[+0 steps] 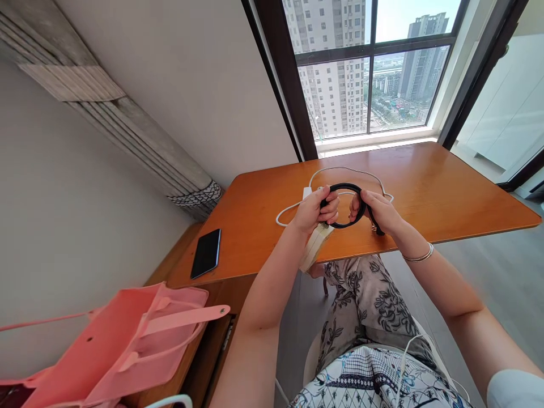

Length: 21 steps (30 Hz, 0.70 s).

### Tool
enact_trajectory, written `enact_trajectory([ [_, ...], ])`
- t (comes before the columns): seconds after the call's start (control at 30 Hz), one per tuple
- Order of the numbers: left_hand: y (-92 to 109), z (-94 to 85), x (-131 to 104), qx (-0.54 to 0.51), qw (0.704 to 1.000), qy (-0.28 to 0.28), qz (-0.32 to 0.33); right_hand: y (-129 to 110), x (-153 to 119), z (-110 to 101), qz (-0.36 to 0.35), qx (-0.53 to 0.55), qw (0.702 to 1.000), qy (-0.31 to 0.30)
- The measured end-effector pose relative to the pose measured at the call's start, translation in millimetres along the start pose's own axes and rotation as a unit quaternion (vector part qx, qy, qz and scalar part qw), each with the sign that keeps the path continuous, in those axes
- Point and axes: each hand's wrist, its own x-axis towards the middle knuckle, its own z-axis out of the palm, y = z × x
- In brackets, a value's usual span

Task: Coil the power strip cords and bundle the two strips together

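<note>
Risks: on the table, a white cord bows just beyond the grip; might snag the coil if lifted carelessly. Black cable is looped between left hand and right hand, each closed on it; stiffness could spring it open should either slacken. Cream block, just below the left hand at the near edge, could drop if tugged. Materials: tabletop smooth, orange-brown, corners rounded; cord thin; cable round, rubbery-looking; block boxy, probably plastic; dark cable end below right hand, details too small.
</note>
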Motion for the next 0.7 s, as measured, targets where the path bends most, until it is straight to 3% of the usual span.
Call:
enact_trajectory([
  [0.33,-1.7,1.6,-6.9,-0.046,0.998,0.032,0.034,14.9,-0.6,1.7,-0.037,-0.028,0.998,0.032],
  [0.53,12.5,0.9,-22.0,-0.092,0.977,0.120,0.151,39.7,-17.3,-3.2,-0.067,-0.222,0.973,0.006],
  [0.7,17.2,8.2,-28.0,-0.078,0.953,0.173,0.237,62.3,-24.0,-7.8,-0.142,-0.313,0.936,0.078],
])
